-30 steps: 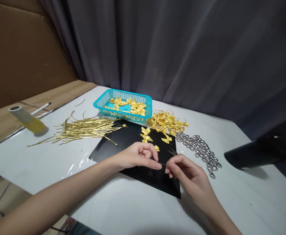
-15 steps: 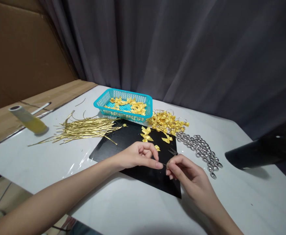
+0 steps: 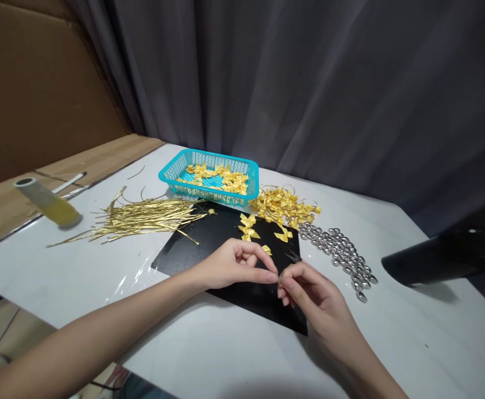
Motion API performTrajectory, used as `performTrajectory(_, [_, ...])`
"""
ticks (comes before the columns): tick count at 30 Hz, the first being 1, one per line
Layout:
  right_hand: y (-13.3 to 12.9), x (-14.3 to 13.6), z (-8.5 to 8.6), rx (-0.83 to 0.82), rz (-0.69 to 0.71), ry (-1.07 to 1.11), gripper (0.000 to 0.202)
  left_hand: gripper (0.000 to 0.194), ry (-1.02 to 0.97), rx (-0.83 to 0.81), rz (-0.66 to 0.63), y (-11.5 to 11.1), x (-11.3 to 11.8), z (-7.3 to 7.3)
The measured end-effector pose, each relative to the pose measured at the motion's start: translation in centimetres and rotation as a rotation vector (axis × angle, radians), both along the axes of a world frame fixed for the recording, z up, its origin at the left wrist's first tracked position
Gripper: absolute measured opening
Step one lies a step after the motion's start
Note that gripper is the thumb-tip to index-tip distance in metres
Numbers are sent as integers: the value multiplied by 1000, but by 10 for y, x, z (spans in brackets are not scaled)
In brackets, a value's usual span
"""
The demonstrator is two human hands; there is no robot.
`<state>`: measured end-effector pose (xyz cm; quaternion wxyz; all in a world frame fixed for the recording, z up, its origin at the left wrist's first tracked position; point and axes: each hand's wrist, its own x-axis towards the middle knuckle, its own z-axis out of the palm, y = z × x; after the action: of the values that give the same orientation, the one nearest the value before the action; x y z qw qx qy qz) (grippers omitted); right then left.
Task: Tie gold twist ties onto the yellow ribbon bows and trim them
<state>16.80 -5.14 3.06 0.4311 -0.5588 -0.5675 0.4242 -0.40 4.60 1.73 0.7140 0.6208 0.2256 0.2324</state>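
Note:
Over a black mat [image 3: 267, 305], my left hand [image 3: 242, 266] is pinched closed, its thumb and index fingertips meeting the fingertips of my right hand [image 3: 309, 291]. My right hand is also pinched closed. Something tiny and thin sits between the fingertips, too small to make out. Dark pointed scissors tips [image 3: 293, 256] show just behind my right hand, the rest hidden by it. Yellow ribbon bows [image 3: 248, 227] lie on the mat beyond my hands. Silver oval beads [image 3: 348, 255] are spread right of the mat.
A turquoise basket [image 3: 209, 194] holding yellow bows stands at the back, with a pile of bows [image 3: 284, 205] beside it. Gold strips [image 3: 142, 219] lie left. A tube-shaped container [image 3: 49, 203] stands far left, a black cylinder [image 3: 429, 260] at right.
My right hand has moved slightly left and my left fingertips have closed in, so the gap between them is gone. The thin strand seen between them earlier no longer shows.

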Motion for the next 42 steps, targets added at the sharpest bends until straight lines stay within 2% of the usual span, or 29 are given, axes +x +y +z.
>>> performTrajectory(8, [-1,1,-3,-17,-36,53,29,28,-7,16,33,1,0,-7])
performTrajectory(18, [-1,0,-2,133,-82,-118,17,32,4,63,141,-1,2,-5])
performTrajectory(24, [0,0,-4,183,-87,-133,15,31,-21,70,160,-1,2,-7])
performTrajectory(42, [-2,-1,-8,136,-75,-153,18,37,33,52,183,0,3,-2])
